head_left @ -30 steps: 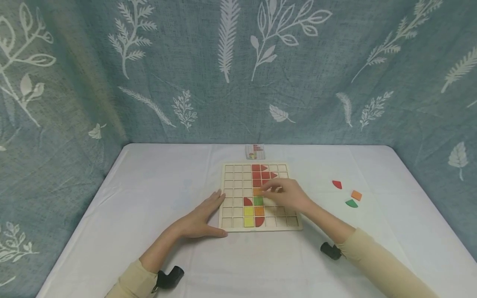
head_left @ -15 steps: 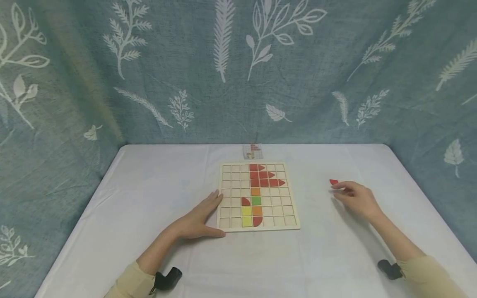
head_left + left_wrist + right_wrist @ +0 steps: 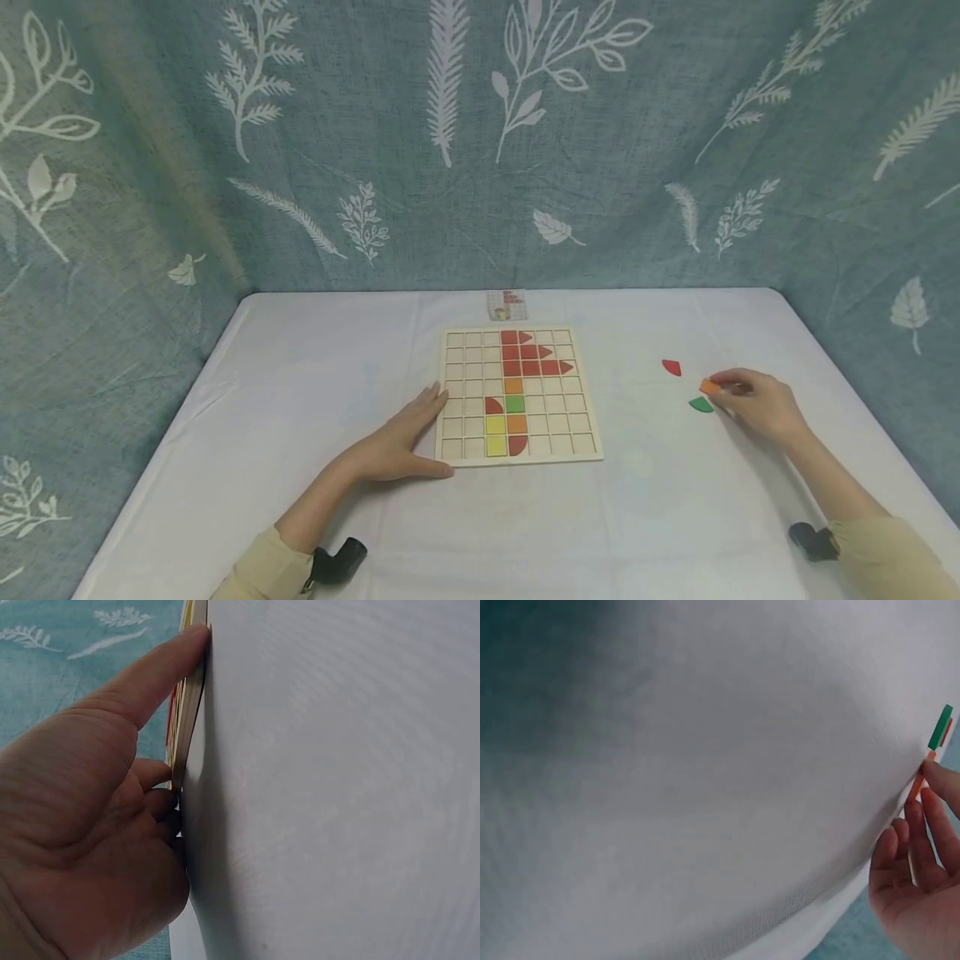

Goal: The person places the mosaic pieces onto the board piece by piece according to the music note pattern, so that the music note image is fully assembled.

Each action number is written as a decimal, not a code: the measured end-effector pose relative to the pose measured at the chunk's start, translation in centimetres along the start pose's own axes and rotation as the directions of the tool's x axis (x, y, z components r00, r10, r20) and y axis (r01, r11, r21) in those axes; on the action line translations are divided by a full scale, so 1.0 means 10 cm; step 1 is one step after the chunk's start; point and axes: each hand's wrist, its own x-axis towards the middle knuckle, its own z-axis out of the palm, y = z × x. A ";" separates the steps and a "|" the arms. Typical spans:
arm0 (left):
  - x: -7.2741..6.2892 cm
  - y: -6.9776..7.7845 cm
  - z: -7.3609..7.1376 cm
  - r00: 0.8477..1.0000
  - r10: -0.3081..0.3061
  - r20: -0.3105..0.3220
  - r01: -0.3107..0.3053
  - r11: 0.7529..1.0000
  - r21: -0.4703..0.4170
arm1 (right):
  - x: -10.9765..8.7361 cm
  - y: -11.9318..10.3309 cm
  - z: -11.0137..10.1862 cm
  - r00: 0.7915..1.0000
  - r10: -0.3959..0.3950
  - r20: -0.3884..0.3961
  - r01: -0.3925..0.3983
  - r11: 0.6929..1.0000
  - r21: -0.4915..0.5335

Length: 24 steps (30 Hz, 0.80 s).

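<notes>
A wooden grid board (image 3: 558, 429) lies mid-table, with red, orange, green and yellow tiles set in some of its cells. My left hand (image 3: 390, 442) rests at the board's left side, thumb and fingers spread. In the left wrist view the thumb touches the board's edge (image 3: 190, 712). Over on the right, my right hand (image 3: 761, 407) pinches an orange square tile (image 3: 708, 386) between thumb and fingertips. The right wrist view shows this orange tile (image 3: 916, 785) edge-on. Beside it lie a green quarter-round tile (image 3: 701, 405) and a red quarter-round tile (image 3: 672, 367).
Behind the board, a small printed card (image 3: 507, 305) lies near the table's back edge. A white cloth (image 3: 300, 358) covers the table. A blue-green curtain (image 3: 405, 150) with white leaf prints hangs around the back and sides.
My right hand has left the board and moved right, past the red quarter-round tile, to the orange square tile, which it now pinches. The left hand has stayed at the board's side.
</notes>
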 end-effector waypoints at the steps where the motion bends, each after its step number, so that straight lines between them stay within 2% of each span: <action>1: 0.00 0.00 0.00 1.000 -0.002 -0.001 0.002 1.000 0.001 | 0.00 -0.01 0.00 1.000 -0.006 -0.006 0.006 1.000 -0.002; 6: 0.01 0.00 0.00 1.000 -0.005 -0.001 0.005 1.000 0.000 | 0.00 -0.04 0.01 0.999 -0.038 -0.034 0.038 0.999 -0.010; 11: 0.00 0.00 -0.01 1.000 -0.002 0.001 0.002 1.000 -0.002 | 0.00 -0.22 0.07 0.999 -0.043 -0.028 0.045 0.998 0.053; 16: -0.01 -0.01 -0.01 1.000 0.004 0.002 -0.004 1.000 -0.008 | 0.02 -0.53 0.24 0.998 -0.068 -0.005 0.068 0.984 0.163; 20: -0.01 -0.01 -0.01 1.000 0.008 0.002 -0.008 1.000 -0.002 | 0.04 -0.83 0.44 0.995 -0.086 0.049 0.072 0.970 0.233; 24: 0.00 0.00 -0.01 1.000 0.007 0.000 -0.007 1.000 0.004 | 0.04 -1.14 0.65 0.984 -0.142 0.106 0.107 0.954 0.278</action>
